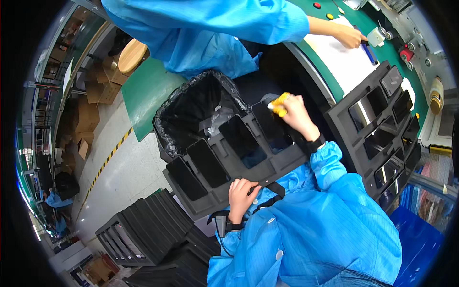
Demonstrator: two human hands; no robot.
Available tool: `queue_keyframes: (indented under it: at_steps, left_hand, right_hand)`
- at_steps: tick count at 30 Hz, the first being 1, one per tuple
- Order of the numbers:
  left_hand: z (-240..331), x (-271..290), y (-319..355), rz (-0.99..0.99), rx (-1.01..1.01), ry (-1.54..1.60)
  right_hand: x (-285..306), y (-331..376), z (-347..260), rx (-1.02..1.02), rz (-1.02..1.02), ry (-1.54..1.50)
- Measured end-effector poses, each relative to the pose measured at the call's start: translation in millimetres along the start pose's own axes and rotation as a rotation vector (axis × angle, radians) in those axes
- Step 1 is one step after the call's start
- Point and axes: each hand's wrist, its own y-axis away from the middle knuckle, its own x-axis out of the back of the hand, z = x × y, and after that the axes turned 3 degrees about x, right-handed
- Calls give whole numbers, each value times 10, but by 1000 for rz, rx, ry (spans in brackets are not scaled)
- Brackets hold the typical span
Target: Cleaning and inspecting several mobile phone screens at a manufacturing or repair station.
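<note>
Holding black foam tray of dark phones: left hand grips edge; right hand pinches yellow cloth.

An electronics factory: green conveyor belt, stacked black foam trays, blue smocks.

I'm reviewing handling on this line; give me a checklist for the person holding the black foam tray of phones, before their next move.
1. Left hand steadies the black foam tray at its near edge: ok.
2. Right hand holds the yellow cloth-like item over the tray's far slot: ok.
3. Dark flat phones sit in the tray's slots: ok; one slot near the right hand, cannot tell.
4. Tray rests on firm support: cannot tell; it sits over the black-lined bin.
5. Co-worker's hand keeps apart from the tray: ok.
6. Second black foam tray on the bench lies stable: cannot tell.
</note>
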Motion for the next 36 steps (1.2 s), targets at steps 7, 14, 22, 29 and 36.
queue_keyframes:
  at_steps: [7,14,22,29,36]
  left_hand:
    - [10,-1,-25,12,-10,4]
    - [-6,22,24,23,-12,3]
    - [40,23,17,26,-5,-9]
    - [-4,-18,45,47,-1,6]
    - [18,17,40,43,-8,-10]
  right_hand:
    - [95,-98,1,60,1,-99]
    - [66,302,-484,289,-307,171]
    - [-69,-251,-392,68,-81,176]
    - [160,301,-679,160,-46,66]
    - [55,148,-264,-170,-159,213]
